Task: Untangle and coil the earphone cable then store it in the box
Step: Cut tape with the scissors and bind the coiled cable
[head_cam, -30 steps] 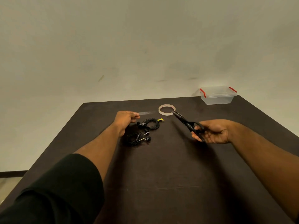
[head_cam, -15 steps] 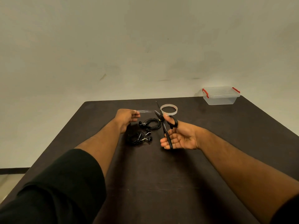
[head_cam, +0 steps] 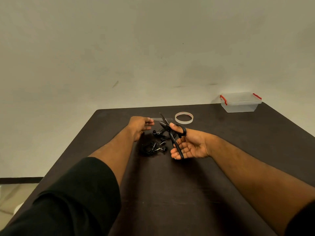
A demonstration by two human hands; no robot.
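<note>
Black earphones [head_cam: 153, 147] lie in two loose coils on the dark table [head_cam: 187, 193], between my hands. My left hand [head_cam: 139, 126] pinches the end of a clear strip of tape [head_cam: 159, 119] stretched toward the tape roll [head_cam: 184, 118]. My right hand [head_cam: 189, 145] holds black scissors [head_cam: 172, 135], blades apart and straddling the strip. The clear box [head_cam: 240, 103] with red clips and its lid on stands at the table's far right corner.
A plain wall rises behind the table's far edge. The table's left edge drops to a pale floor with a dark skirting line [head_cam: 20, 180].
My right hand has swung the scissors from the right side over to the tape strip, and the blades now sit around it. My left hand keeps the strip taut.
</note>
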